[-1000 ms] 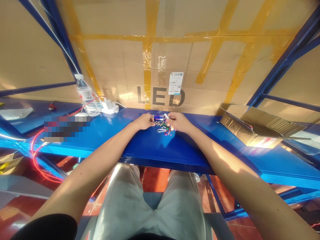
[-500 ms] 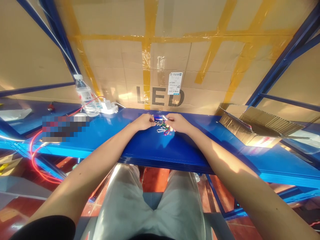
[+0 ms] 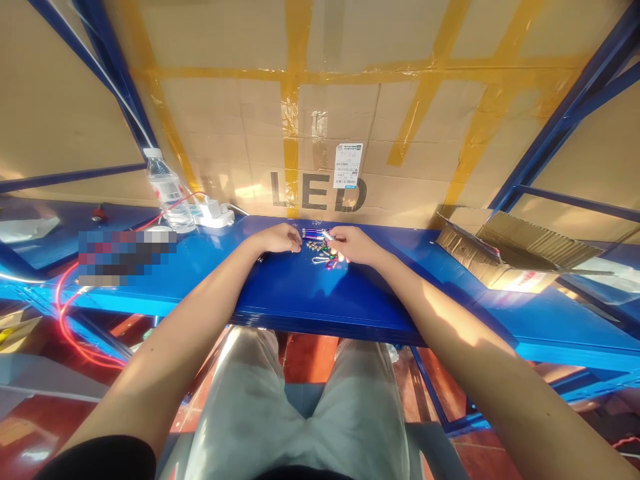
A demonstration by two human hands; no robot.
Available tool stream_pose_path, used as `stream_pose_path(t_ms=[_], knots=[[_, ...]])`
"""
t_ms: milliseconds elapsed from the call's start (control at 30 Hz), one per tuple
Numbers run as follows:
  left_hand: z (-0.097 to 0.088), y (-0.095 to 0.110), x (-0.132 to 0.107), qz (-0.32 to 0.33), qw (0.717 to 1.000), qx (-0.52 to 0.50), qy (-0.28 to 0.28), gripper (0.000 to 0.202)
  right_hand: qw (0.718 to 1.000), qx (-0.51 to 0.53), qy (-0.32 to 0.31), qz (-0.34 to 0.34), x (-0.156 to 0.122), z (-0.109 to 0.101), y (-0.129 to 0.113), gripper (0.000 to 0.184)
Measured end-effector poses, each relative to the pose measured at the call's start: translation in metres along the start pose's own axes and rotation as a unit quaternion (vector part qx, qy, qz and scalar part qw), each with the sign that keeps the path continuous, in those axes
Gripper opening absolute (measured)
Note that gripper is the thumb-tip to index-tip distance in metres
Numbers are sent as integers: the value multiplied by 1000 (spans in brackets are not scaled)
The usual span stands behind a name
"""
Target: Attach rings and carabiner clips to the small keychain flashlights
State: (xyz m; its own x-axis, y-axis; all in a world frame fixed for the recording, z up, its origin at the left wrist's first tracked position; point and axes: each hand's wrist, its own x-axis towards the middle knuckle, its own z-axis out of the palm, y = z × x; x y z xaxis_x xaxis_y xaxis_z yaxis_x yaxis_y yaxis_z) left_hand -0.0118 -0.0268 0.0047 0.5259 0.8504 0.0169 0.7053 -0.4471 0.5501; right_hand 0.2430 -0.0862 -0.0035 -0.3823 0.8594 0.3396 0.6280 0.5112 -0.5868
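My right hand (image 3: 354, 244) is closed on a small silver cylinder (image 3: 327, 235), its fingertips over the right side of a small pile on the blue table. The pile holds shiny metallic tubes (image 3: 313, 234), a silver carabiner clip (image 3: 319, 260), a pinkish-red clip (image 3: 331, 265) and other small green and gold-coloured pieces. To the left of the pile is my left hand (image 3: 281, 238), apart from my right, with fingers curled in. Whatever it may hold is hidden. A small dark object (image 3: 261, 258) shows partly beside my left wrist.
The blue table (image 3: 320, 300) backs onto a large taped cardboard sheet (image 3: 240, 120) marked LED. At left stand a water bottle (image 3: 173, 193) and a white power strip (image 3: 214, 213), with a red cable (image 3: 63, 293). An open cardboard box (image 3: 500, 257) sits at right.
My left hand has moved left, away from the metallic tubes and my right hand. My right hand stays at the pile with the silver cylinder.
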Motion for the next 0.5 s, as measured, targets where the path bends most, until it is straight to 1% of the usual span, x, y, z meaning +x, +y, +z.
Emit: stream_pose_path(t_ms=[67, 200, 300, 367, 500], knots=[[2, -2, 0, 18, 1000, 16, 4, 30, 1000, -3, -5, -5, 0, 0, 1, 23], [5, -1, 1, 41, 999, 34, 13, 21, 1000, 3, -14, -10, 0, 2, 2, 28], [6, 3, 0, 32, 999, 41, 15, 17, 999, 24, -25, -11, 1, 2, 2, 24], [7, 6, -1, 28, 999, 35, 28, 15, 998, 47, -32, -9, 1, 2, 1, 21], [10, 12, -3, 52, 998, 16, 43, 11, 997, 74, -28, -15, 2, 2, 2, 18]])
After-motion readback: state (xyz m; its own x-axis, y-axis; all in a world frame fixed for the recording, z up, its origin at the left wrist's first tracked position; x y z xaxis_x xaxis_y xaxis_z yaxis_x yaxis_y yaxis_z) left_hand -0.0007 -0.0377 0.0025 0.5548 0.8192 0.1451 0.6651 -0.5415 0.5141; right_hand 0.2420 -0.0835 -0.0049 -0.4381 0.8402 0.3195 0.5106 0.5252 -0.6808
